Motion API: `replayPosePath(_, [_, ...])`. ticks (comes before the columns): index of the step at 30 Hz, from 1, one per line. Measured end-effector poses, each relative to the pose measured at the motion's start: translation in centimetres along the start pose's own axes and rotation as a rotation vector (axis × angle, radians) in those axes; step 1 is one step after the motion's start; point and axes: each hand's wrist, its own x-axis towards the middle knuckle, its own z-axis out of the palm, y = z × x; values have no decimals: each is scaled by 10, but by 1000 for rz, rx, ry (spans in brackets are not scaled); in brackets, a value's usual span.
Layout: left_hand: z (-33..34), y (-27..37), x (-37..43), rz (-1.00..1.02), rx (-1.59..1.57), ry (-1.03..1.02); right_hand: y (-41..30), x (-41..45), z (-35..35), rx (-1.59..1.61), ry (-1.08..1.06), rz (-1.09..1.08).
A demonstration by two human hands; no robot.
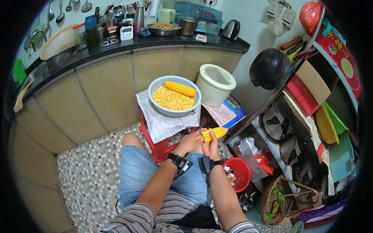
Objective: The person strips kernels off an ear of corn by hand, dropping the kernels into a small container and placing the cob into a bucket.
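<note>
A partly shelled corn cob (215, 134) is held over my right knee. My right hand (211, 145) grips it from below, thumb on the yellow kernels. My left hand (188, 142) is closed around its bare end at the left; the fingertips are partly hidden. Beyond my hands, a light-blue plastic basin (174, 113) holds loose corn kernels (172, 100), with whole corn cobs (180, 88) lying on top at the back right. The basin stands on newspaper (163, 128) spread over a red plastic stool (160, 153).
A lidded cream bucket (214, 87) stands right of the basin. Near my right forearm is a red bin (242, 174) with scraps. Farther right are a wicker basket (269, 201) with peppers and a shelf rack with pots (276, 119). A black countertop (116, 48) runs along the back.
</note>
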Motion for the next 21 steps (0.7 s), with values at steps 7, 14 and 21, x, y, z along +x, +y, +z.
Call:
replayPosePath(7, [5, 4, -3, -28, 48, 90, -2, 0, 0, -2, 14, -10])
replayPosePath(14, [1, 4, -2, -54, 76, 82, -1, 0, 2, 22, 13, 4])
replayPosePath(21, [9, 2, -2, 29, 94, 220, -3, 5, -1, 16, 60, 32])
